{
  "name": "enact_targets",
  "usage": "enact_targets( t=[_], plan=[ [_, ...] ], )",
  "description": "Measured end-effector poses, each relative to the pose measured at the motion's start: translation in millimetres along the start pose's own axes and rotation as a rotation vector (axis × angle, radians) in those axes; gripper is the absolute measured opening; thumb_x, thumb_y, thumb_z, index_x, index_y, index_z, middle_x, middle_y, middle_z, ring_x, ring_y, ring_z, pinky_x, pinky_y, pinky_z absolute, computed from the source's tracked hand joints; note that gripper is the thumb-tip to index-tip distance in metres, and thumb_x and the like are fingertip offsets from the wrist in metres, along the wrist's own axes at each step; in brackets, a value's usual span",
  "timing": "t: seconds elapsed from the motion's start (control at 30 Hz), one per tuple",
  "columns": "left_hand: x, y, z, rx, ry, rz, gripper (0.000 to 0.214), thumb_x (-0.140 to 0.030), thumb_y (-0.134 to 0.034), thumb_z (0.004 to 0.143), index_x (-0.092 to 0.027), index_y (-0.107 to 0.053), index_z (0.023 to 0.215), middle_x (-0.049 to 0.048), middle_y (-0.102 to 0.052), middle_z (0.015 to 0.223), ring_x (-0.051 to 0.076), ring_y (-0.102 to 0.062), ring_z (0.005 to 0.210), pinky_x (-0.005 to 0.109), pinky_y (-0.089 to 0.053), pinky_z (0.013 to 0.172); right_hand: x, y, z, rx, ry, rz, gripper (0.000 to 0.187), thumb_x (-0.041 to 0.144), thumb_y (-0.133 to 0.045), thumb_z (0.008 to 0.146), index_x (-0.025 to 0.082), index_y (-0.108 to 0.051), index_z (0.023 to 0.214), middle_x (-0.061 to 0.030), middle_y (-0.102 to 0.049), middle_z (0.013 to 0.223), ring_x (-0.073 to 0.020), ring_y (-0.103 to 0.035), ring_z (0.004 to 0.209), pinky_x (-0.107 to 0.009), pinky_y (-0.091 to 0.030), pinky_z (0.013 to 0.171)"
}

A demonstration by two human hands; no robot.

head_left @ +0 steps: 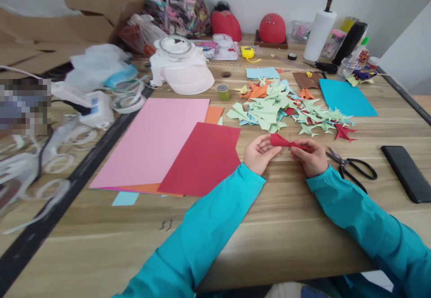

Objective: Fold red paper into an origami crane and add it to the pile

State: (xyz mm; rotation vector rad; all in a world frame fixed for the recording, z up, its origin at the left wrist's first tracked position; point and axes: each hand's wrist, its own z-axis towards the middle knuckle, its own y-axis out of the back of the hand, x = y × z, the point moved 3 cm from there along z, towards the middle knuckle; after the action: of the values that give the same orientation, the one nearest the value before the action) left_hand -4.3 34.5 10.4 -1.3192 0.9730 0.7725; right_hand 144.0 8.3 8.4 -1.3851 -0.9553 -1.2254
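Note:
Between my two hands is a small piece of folded red paper [281, 141], narrow in the middle and wider at its left end. My left hand [259, 153] pinches that wide end. Fingers of my right hand [310, 155] are closed on the narrow middle and right part, hiding some of it. Just beyond my hands lies a pile of folded paper figures [269, 109], mostly pale green, with some orange, blue and red. A dark red paper sheet [202, 159] lies left of my left hand, partly over a pink sheet [161, 132].
Black-handled scissors [350, 165] lie right of my right hand, then a black phone [407, 172]. A blue sheet [346, 97] sits behind the pile. White cap [186, 76], green tape roll [222, 92] and yellow tape measure [248, 53] stand farther back. Cables and a power strip [97, 109] crowd the left.

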Motion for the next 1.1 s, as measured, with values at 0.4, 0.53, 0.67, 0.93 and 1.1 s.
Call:
enact_targets(
  t=[0.4,0.53,0.67,0.93,1.1],
  plan=[
    [-2.0,-6.2,-5.4,0.158,0.002,0.001,0.046,-0.026,-0.076,0.052,-0.014,-0.061,0.094,0.0073,-0.067,0.087,0.018,-0.064,0.071,0.027,-0.055,0.057,7.5,-2.0,-1.4,0.036,0.275,-0.166,0.013,0.017,-0.07,0.062,0.019,-0.061,0.072,-0.0017,-0.062,0.077,-0.013,-0.058,0.067,-0.023,-0.046,0.052],
    [-4.6,-5.9,-7.7,0.138,-0.04,0.077,0.052,-0.028,-0.073,0.057,-0.016,-0.058,0.105,0.0072,-0.066,0.089,0.014,-0.062,0.062,0.026,-0.055,0.055,8.3,1.2,0.4,0.024,0.332,-0.207,0.007,0.015,-0.066,0.066,0.019,-0.061,0.069,-0.0022,-0.06,0.077,-0.0134,-0.057,0.071,-0.024,-0.047,0.056],
    [-2.8,-4.1,-7.3,0.15,-0.1,0.149,0.043,-0.028,-0.07,0.061,-0.017,-0.062,0.102,0.0072,-0.063,0.094,0.012,-0.062,0.062,0.025,-0.055,0.059,8.3,4.5,2.2,0.014,0.36,-0.279,0.005,0.016,-0.065,0.067,0.019,-0.061,0.066,-0.0028,-0.058,0.077,-0.0148,-0.057,0.075,-0.025,-0.047,0.058],
    [-2.2,1.5,-6.8,-0.025,-0.117,0.217,0.024,-0.025,-0.067,0.064,-0.014,-0.067,0.086,0.0069,-0.065,0.083,0.013,-0.063,0.061,0.026,-0.054,0.06,10.4,-10.3,-8.9,0.057,0.196,-0.138,0.068,0.029,-0.064,0.071,0.037,-0.029,0.129,-0.0033,-0.056,0.105,-0.0135,-0.06,0.073,-0.026,-0.053,0.055],
    [-2.2,-6.5,-14.5,0.049,-0.104,0.244,0.023,-0.021,-0.067,0.063,-0.013,-0.068,0.084,0.0085,-0.065,0.091,0.015,-0.063,0.071,0.027,-0.054,0.065,5.1,-18.1,-13.0,0.187,0.135,-0.176,0.026,0.034,-0.056,0.078,0.025,-0.061,0.102,-0.0036,-0.064,0.096,-0.0151,-0.061,0.076,-0.028,-0.054,0.062]
  ],
)
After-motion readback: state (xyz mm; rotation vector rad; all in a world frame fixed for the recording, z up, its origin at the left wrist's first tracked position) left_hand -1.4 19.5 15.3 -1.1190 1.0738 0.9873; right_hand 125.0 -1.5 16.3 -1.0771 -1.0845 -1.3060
